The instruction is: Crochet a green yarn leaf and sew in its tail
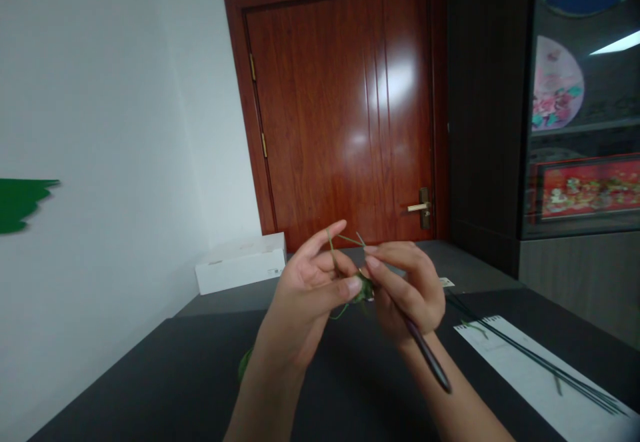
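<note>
Both hands are raised in front of me over a dark table [175,375]. My left hand [313,285] pinches a small green crocheted piece [364,289] with its thumb, and green yarn [345,237] loops over its raised index finger. My right hand [407,289] is closed on a dark crochet hook [427,357], whose handle slants down past the wrist and whose tip meets the green piece. A bit of green yarn [245,364] shows behind my left forearm.
A white sheet [530,379] with thin dark rods [540,359] lies at the table's right. A white box [241,263] sits on the floor by the red wooden door [340,109]. A dark cabinet with a glass front [580,95] stands on the right.
</note>
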Available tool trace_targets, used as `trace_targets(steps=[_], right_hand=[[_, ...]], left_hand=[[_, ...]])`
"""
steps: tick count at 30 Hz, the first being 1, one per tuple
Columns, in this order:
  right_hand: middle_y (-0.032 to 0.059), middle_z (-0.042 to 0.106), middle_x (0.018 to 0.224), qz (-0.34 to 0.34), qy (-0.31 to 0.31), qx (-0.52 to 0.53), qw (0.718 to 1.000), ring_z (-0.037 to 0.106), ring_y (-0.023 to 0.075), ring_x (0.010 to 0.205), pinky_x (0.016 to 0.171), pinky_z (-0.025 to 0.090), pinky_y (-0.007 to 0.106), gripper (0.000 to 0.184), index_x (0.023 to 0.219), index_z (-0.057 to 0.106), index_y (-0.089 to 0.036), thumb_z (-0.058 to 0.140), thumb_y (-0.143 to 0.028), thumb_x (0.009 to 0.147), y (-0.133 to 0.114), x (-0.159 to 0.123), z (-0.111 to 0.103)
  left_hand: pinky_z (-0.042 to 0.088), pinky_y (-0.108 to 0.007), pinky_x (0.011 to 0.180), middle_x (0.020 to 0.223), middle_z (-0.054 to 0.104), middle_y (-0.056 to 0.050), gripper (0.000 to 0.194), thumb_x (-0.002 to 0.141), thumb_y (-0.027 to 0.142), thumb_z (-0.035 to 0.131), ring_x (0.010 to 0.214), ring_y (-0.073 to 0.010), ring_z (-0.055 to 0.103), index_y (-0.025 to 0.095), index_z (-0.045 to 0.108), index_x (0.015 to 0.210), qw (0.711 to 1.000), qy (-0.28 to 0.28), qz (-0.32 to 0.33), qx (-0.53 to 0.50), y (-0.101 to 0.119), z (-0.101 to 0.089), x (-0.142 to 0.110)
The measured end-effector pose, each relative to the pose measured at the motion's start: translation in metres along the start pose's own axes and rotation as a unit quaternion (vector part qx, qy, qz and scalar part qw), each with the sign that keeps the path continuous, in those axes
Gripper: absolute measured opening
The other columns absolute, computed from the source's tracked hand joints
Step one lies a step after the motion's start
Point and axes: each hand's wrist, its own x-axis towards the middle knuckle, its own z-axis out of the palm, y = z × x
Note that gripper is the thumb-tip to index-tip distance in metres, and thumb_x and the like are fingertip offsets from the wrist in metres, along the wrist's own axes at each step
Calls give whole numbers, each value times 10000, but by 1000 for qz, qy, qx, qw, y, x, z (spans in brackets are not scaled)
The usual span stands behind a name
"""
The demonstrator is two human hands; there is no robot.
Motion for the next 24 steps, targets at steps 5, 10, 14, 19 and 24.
trace_targets(steps=[5, 10, 14, 19, 24], right_hand=[[23, 638, 926, 108, 38, 153, 982, 612, 213, 887, 829, 479, 395, 56, 887, 732, -310, 723, -258, 905, -2, 3, 11], [-22, 547, 707, 227, 44, 271, 934, 519, 159, 677, 689, 428, 316, 155, 869, 623, -266, 626, -378, 976, -2, 12, 11], [-45, 473, 627, 313, 25, 352, 882, 443, 135, 598, 611, 394, 283, 236, 788, 579, -242, 658, -397, 948, -4, 17, 5], [-39, 552, 659, 394, -41, 392, 831, 493, 111, 621, 608, 423, 240, 233, 800, 639, -221, 748, -408, 885, -3, 19, 7], [13, 735, 912, 336, -47, 336, 878, 674, 166, 898, 864, 522, 316, 195, 843, 661, -232, 809, -358, 837, -6, 14, 14]], left_hand=[[476, -237, 732, 926, 662, -79, 799, 737, 22, 765, 796, -147, 616, 76, 464, 1475, 987, -56, -70, -130, -2, -4, 2], [400, -240, 620, 761, 616, -37, 876, 760, 37, 736, 695, -150, 559, 104, 369, 1553, 987, -96, -46, -116, -1, -14, 4], [401, -245, 620, 755, 606, -28, 802, 765, 63, 743, 700, -148, 552, 119, 450, 1510, 989, -101, -43, -103, -1, -16, 5], [473, -250, 715, 788, 649, -15, 723, 724, 52, 821, 759, -139, 570, 162, 587, 1399, 999, -22, 38, 13, -3, -15, 5], [512, -245, 700, 832, 677, -11, 725, 674, 92, 874, 755, -134, 595, 185, 631, 1351, 994, 15, 66, 80, -2, -9, 5]])
